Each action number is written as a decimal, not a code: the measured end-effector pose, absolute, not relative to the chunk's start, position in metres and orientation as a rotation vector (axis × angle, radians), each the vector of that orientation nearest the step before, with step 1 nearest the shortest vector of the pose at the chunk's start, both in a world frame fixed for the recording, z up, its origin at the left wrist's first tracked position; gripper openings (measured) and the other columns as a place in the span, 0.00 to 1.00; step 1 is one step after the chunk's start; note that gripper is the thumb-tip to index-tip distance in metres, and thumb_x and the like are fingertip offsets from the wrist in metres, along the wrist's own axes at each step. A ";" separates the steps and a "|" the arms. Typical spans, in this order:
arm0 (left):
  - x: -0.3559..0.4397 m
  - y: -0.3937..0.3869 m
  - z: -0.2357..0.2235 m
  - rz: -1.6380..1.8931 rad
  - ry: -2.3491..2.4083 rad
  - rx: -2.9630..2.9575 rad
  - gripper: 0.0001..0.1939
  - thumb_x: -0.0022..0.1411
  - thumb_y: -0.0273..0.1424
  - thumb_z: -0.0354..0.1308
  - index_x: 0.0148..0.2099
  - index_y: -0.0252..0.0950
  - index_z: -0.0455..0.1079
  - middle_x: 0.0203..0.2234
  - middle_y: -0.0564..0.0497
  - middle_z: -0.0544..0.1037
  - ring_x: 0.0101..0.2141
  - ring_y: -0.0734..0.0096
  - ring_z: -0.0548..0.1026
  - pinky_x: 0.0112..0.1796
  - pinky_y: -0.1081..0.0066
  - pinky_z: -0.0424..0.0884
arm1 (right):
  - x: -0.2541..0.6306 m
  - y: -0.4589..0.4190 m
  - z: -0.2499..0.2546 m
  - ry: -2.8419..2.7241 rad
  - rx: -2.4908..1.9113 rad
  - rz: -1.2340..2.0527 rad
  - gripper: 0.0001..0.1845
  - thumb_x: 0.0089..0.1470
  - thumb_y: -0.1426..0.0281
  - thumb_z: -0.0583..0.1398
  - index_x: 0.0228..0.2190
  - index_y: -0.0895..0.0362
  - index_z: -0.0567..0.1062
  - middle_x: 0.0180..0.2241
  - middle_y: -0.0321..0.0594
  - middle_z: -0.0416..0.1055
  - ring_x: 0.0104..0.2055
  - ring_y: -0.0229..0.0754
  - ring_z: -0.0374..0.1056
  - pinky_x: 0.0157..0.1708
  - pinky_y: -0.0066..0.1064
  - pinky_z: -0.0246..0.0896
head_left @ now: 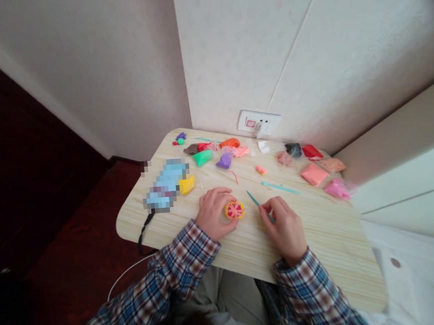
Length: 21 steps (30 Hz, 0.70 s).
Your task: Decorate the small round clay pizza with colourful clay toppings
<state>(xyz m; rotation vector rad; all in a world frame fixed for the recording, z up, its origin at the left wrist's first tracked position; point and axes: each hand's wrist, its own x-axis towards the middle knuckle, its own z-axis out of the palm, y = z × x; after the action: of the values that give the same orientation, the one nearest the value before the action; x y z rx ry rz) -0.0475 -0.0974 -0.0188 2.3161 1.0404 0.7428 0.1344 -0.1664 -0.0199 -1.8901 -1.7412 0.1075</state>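
Under my left hand (216, 213) lies a small round clay piece (235, 210) with a yellow rim, a red middle and pink strips across it. The thumb and fingers of that hand curve around its edge and steady it on the table. My right hand (283, 223) pinches a thin teal clay modelling tool (253, 198), its pointed tip aimed up and left, just right of the clay piece and apart from it. Beyond the hands are a second teal tool (281, 187), a thin reddish clay strip (234, 177) and a small orange-pink clay lump (260, 170).
Bags of clay lie along the table's (333, 253) back: green (202, 158), purple (224, 161), orange (230, 143), yellow (187, 184), salmon (314, 174) and pink (338, 188). A blurred light-blue object (167, 184) with a black strap sits left. Behind is a wall socket (259, 122).
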 end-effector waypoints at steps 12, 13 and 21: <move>-0.043 -0.098 -0.021 0.612 1.005 2.404 0.27 0.48 0.32 0.60 0.52 0.38 0.63 0.50 0.45 0.67 0.51 0.57 0.62 0.50 0.57 0.56 | 0.133 -0.176 -0.024 -1.722 -1.995 0.035 0.08 0.55 0.70 0.52 0.25 0.55 0.63 0.26 0.36 0.63 0.26 0.38 0.60 0.27 0.29 0.52; -0.042 -0.099 -0.022 0.605 1.027 2.401 0.26 0.47 0.34 0.61 0.50 0.38 0.63 0.49 0.45 0.67 0.51 0.57 0.62 0.50 0.57 0.56 | 0.130 -0.177 -0.024 -1.714 -2.002 0.012 0.07 0.55 0.71 0.52 0.25 0.55 0.63 0.26 0.36 0.63 0.26 0.38 0.60 0.27 0.29 0.52; -0.042 -0.099 -0.023 0.594 1.042 2.411 0.21 0.48 0.37 0.64 0.45 0.38 0.66 0.47 0.46 0.68 0.50 0.58 0.64 0.50 0.57 0.58 | 0.108 -0.182 -0.022 -1.764 -2.009 0.003 0.08 0.57 0.72 0.50 0.25 0.55 0.62 0.26 0.37 0.64 0.27 0.38 0.61 0.27 0.29 0.51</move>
<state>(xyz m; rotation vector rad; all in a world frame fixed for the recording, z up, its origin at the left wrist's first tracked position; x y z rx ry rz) -0.0420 -0.0990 -0.0231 2.4109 1.0422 0.5936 0.1080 -0.1824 -0.0222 -2.0090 -1.7638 0.0025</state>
